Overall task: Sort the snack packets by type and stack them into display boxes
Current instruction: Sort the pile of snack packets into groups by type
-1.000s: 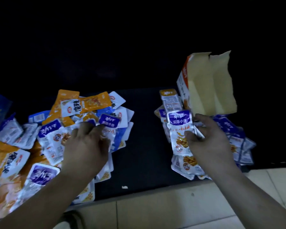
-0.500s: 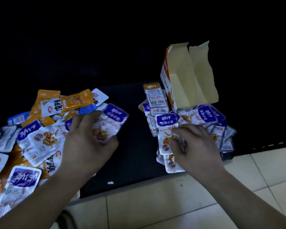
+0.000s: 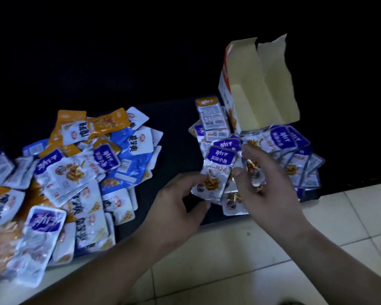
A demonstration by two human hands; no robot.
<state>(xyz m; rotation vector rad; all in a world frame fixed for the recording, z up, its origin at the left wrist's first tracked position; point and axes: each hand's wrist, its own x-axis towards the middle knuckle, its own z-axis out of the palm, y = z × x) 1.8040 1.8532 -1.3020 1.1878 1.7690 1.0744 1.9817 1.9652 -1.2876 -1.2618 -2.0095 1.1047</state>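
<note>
**Purple packet brought across to the sorted heap**

A second ago the left hand (image 3: pixel 180 203) was down in the mixed pile (image 3: pixel 86 172) on the left of the dark desk (image 3: pixel 176 146), closing on a purple-topped packet. Half a second ago it had lifted that packet clear. Now it has carried the purple packet (image 3: pixel 217 172) over the bare strip of desk to the near edge of the purple heap (image 3: pixel 293 150). Its fingers (image 3: pixel 204 205) and thumb pinch the packet's lower left corner, and the packet is upright, face to the camera.

The right hand (image 3: pixel 266 190), which a second ago held up a packet of the same kind, is now low over the heap. Its fingers (image 3: pixel 251 150) are bent and spread above the packets, and its thumb lies just beside the right edge of the arriving packet. Whether it grips anything underneath cannot be told.

The display box (image 3: pixel 257 84) stands behind the heap with its flaps open. It leans, and nothing can be seen inside it. Two packets lie back-up against its left side.

So one more purple packet has reached its own kind, probably to be passed to the right hand. The sorting is only partly done: orange, blue and purple packets are still mixed together on the left. The stacking into the box looks not yet begun.
</note>
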